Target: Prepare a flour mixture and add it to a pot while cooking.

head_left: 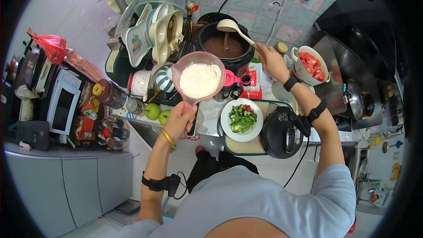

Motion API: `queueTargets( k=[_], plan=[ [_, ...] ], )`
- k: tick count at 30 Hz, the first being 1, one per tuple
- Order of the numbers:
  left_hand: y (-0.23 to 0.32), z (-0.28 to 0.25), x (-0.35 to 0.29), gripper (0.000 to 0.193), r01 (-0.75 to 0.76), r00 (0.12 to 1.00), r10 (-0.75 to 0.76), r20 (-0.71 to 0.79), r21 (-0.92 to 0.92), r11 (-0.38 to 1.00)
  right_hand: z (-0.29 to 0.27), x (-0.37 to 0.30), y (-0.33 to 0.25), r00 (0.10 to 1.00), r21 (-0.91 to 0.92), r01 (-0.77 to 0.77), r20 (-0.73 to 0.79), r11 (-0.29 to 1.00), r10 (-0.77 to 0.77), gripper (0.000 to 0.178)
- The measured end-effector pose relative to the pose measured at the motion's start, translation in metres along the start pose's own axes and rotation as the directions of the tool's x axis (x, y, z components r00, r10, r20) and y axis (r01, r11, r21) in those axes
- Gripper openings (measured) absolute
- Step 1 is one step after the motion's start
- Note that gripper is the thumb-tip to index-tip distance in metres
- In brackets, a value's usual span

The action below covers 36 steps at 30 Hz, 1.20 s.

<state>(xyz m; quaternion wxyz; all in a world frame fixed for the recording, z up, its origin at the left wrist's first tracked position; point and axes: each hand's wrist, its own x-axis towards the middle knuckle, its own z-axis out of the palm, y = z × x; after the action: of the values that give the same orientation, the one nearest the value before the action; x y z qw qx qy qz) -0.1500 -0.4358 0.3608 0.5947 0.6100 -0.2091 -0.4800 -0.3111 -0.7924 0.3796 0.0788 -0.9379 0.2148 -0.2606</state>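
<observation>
My left hand is wrapped round the handle of a pink translucent scoop, which holds a lumpy white food. My right hand grips the handle of a cream-coloured ladle above a black cooker pot. Brown liquid partly fills the pot, and a stream of it runs down from the tilted ladle. The scoop is in front of the pot, to its left, and apart from the ladle.
A white plate of cut green and red peppers and a black cooker lid are on the counter nearer me. A white pot of cut tomatoes stands right, beside a wok. Bowls and green apples are left.
</observation>
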Motion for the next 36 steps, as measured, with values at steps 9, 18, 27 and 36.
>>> queueTargets(
  k=[9,18,27,36],
  plan=[
    [0.003,0.016,0.019,0.022,-0.018,1.000,0.018,0.002,-0.009,1.000,0.024,-0.026,0.041,0.999,0.296,-0.006,-0.037,0.955,0.018,0.039],
    [0.018,0.036,0.055,0.024,-0.070,0.997,0.068,0.028,0.080,0.994,-0.102,-0.050,-0.030,0.973,0.557,-0.155,0.228,0.816,0.030,0.042],
    [0.035,0.047,0.081,0.023,-0.074,0.996,0.066,0.062,0.141,0.987,-0.105,-0.047,-0.061,0.917,-0.169,0.337,0.284,0.926,-0.281,0.054],
    [0.042,0.063,0.119,0.020,-0.044,0.998,0.040,0.052,0.090,0.995,-0.121,-0.033,-0.082,0.688,0.465,-0.667,0.684,0.582,0.243,0.038]
  ],
)
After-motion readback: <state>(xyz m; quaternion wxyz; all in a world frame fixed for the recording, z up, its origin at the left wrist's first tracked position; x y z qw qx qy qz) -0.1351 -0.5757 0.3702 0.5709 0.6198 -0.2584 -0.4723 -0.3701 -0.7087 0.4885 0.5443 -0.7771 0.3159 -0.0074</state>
